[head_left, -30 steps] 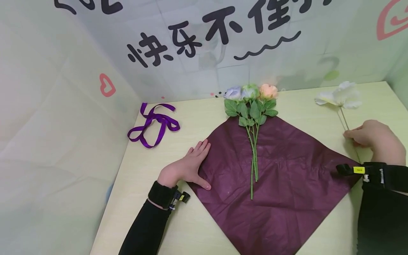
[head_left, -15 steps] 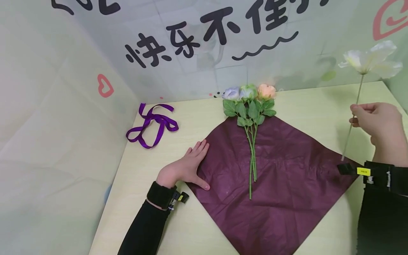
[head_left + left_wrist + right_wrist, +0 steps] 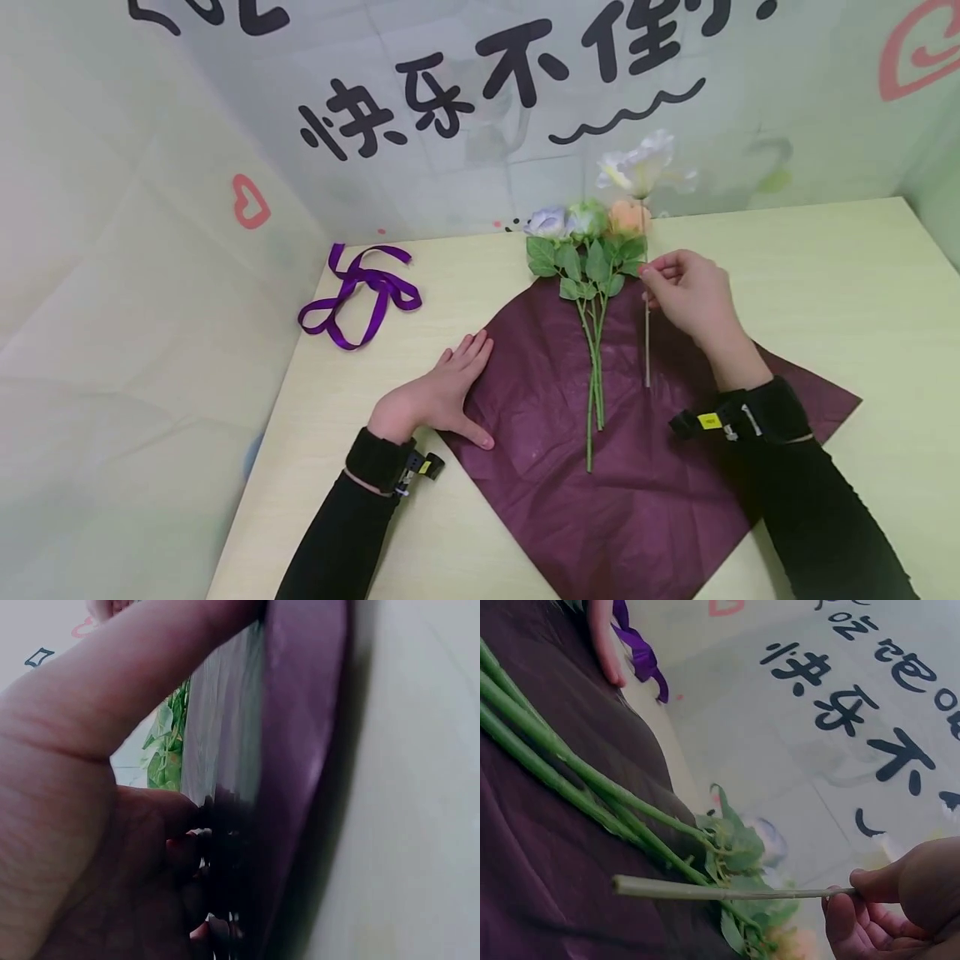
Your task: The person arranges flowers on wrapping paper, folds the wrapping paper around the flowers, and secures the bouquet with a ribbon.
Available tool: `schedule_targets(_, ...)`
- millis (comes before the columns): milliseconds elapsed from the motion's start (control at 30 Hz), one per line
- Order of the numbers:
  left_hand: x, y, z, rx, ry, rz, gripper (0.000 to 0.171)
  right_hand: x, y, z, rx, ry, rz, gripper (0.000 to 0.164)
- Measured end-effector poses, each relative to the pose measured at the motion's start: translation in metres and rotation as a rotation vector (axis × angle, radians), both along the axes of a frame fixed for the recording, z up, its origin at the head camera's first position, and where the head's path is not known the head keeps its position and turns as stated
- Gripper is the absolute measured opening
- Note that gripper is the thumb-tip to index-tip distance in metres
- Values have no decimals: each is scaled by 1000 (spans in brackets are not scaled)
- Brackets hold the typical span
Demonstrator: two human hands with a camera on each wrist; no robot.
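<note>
One white flower (image 3: pixel 636 171), slim pale stem (image 3: pixel 682 889), right fingers (image 3: pixel 841 922) pinching it, left fingers (image 3: pixel 472 357) splayed

The head view is evenly lit, while in the dim left-wrist view the left hand (image 3: pixel 82 802) is shadowed and the tabletop (image 3: pixel 420 810) blurred.

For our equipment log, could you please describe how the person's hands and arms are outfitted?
The left hand and right hand are bare, without gloves. Both sleeves are black. Black straps circle both wrists, each bearing a small dark device with a yellow label.
</note>
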State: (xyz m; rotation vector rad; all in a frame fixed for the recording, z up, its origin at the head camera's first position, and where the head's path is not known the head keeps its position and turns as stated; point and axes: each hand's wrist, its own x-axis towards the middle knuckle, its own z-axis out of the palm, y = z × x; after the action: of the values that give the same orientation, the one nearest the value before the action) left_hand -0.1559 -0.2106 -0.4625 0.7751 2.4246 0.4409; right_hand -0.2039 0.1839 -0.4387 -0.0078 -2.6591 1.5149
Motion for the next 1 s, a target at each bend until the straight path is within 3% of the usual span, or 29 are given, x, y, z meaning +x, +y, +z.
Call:
schedule_targets(200,0,1,0,-15,6,-8,152,-9,-31,-6,34,-74,77,32)
schedule_targets(500,-1,1,-2,-11,12,-20,152,-23,-51,-16,42,-193,80,29)
schedule_targets(733,1,1,-2,-8,6,-5,152,-19,-59,-35,60,-96,33,25)
schedule_targets(1000,0,2,-1,-3,7,-13,152,-18,-60,-42,17,20,-32,21)
